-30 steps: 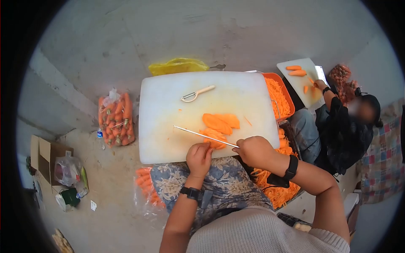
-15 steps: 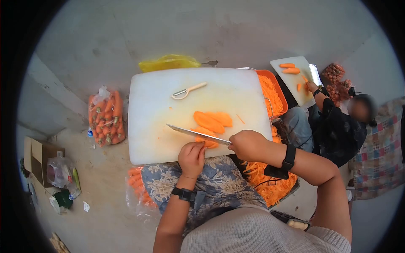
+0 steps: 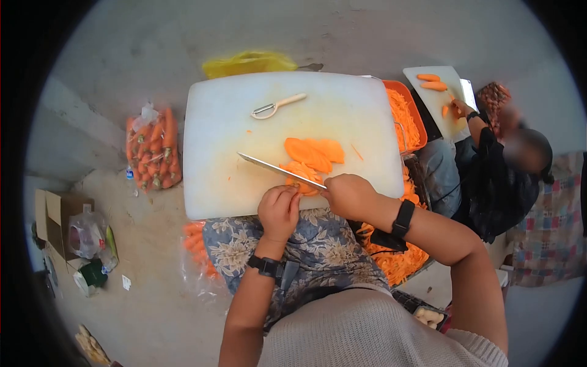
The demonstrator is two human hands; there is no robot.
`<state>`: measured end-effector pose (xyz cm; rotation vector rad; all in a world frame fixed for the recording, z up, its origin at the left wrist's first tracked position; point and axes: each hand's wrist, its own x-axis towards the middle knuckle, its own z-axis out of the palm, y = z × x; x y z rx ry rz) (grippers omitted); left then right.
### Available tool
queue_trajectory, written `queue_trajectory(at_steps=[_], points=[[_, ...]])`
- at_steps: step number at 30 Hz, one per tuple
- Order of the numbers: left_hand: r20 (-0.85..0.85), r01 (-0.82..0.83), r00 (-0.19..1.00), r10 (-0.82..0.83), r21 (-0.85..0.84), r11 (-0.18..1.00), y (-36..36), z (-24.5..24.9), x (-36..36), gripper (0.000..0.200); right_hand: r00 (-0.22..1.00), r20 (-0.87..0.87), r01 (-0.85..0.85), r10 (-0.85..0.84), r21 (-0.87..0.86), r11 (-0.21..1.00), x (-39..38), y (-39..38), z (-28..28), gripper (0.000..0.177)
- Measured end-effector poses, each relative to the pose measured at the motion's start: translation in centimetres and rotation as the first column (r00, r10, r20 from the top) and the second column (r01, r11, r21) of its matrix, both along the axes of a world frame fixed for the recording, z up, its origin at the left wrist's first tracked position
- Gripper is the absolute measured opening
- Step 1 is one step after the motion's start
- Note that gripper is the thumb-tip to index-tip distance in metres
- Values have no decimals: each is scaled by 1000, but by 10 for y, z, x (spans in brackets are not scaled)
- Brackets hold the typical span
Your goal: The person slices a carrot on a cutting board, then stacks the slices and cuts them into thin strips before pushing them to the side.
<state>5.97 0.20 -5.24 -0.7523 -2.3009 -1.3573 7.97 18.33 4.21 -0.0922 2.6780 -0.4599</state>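
Note:
My right hand [image 3: 351, 197] grips the handle of a kitchen knife [image 3: 278, 169], its blade slanting up to the left across a white cutting board [image 3: 226, 122]. Beneath and beside the blade lie thin orange carrot slices [image 3: 298, 173], partly covered by it. The fingers of my left hand [image 3: 279, 212] are closed on the near end of this sliced carrot, at the board's front edge. Just beyond the knife, larger flat carrot slabs [image 3: 312, 153] overlap. Farther back rests a peeler [image 3: 278, 106] with a pale handle, touched by neither hand.
Shredded carrot fills an orange tub [image 3: 419, 131] at the board's right, with more shreds [image 3: 400, 263] below. A bag of carrots [image 3: 153, 150] stands left. At right, a co-worker [image 3: 501, 183] reaches over another board [image 3: 451, 122] with carrots and a cleaver [image 3: 468, 95].
The camera view has shifted, so the board sits higher in the picture. My knife lies a little farther back over the carrot, and the slices under it look more spread.

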Motion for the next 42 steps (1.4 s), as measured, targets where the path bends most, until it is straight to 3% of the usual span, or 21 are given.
queue_trajectory(at_steps=[4, 6, 8, 12, 15, 17, 19, 27, 30, 34, 36, 42], points=[[-26, -23, 999, 24, 3, 1000, 1, 1, -3, 13, 994, -106, -5, 6, 9, 1000, 2, 5, -2, 19], [-45, -34, 998, 35, 3, 999, -2, -2, -1, 13, 984, -153, 73, -95, -144, 987, 11, 13, -13, 24], [-34, -38, 999, 38, 0, 999, -1, -5, -4, 13, 965, -247, 53, -89, -151, 987, 13, 16, -12, 27], [-51, -23, 998, 24, 18, 1000, 1, -5, -4, 15, 957, -215, 164, -192, -142, 976, 20, 11, 15, 26], [-6, -31, 999, 31, -20, 999, 1, -2, 1, 17, 957, -268, 92, -114, -92, 991, 28, 11, 24, 29], [3, -36, 999, 37, -41, 998, 2, -2, 0, 17, 990, -139, 36, -33, 16, 999, 30, 8, 28, 24], [-96, -35, 995, 28, -66, 997, 2, -4, -2, 19, 988, -148, 43, -39, 21, 999, 30, 6, 31, 24], [-64, -34, 997, 33, -14, 999, 0, -3, -3, 14, 992, -111, -54, 61, 71, 996, 24, 1, 40, 14], [-63, -31, 998, 31, -2, 1000, -1, -3, -5, 13, 996, -29, -81, 85, 136, 987, 23, 6, 46, 24], [-60, -27, 998, 28, 18, 999, 0, -3, -5, 10, 996, 17, -93, 91, 157, 983, 20, 7, 49, 22], [-44, -22, 999, 24, 26, 999, 0, -2, -4, 10, 991, 74, -124, 114, 155, 980, 16, 5, 53, 12], [-13, -17, 1000, 17, 24, 1000, -3, -5, -4, 10, 993, 72, -101, 94, 107, 989, 8, -1, 19, 12]])
